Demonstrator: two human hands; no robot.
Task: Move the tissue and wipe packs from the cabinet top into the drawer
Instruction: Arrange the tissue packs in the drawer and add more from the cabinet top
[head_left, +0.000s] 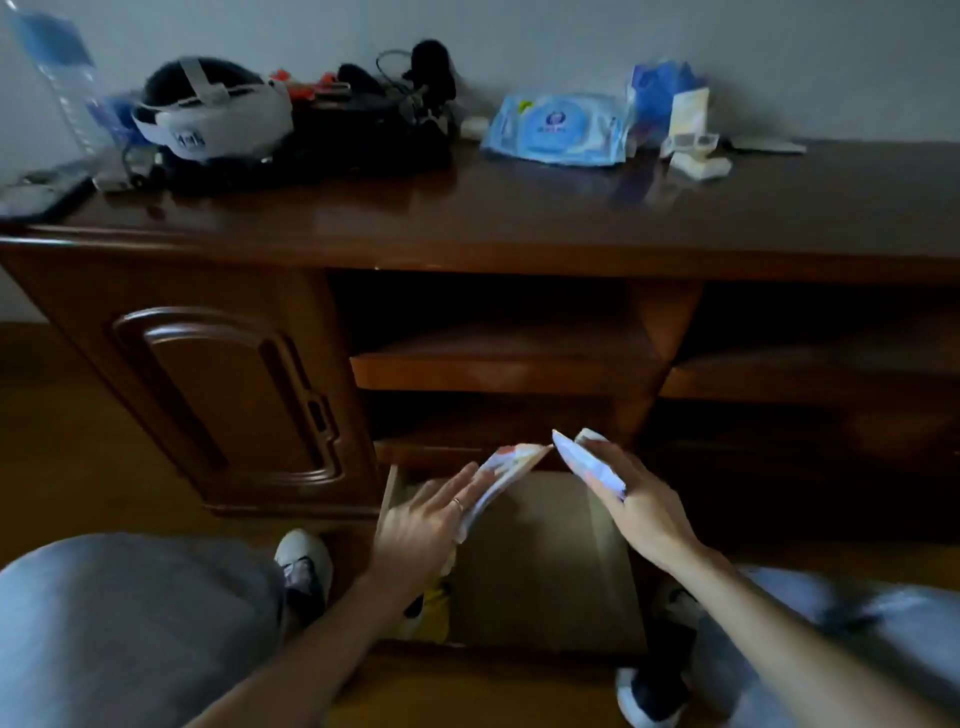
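The bottom drawer (550, 566) of the dark wooden cabinet stands pulled out between my knees. Over it my left hand (421, 525) holds a flat tissue pack (506, 475) with a white and orange print, tilted on edge. To its right, my right hand (636, 504) grips a second small pack (587, 462), pale blue and white, also tilted; the two packs nearly touch at their top corners. On the cabinet top (519, 213) a large light-blue wipe pack (558, 130) lies flat near the wall.
A white headset (208, 117), black cables and gear, a water bottle (62, 83) and a phone crowd the left of the top. Small white boxes (696, 156) and a blue bag lie right of the wipes. A yellow item (431, 613) lies at the drawer's front left.
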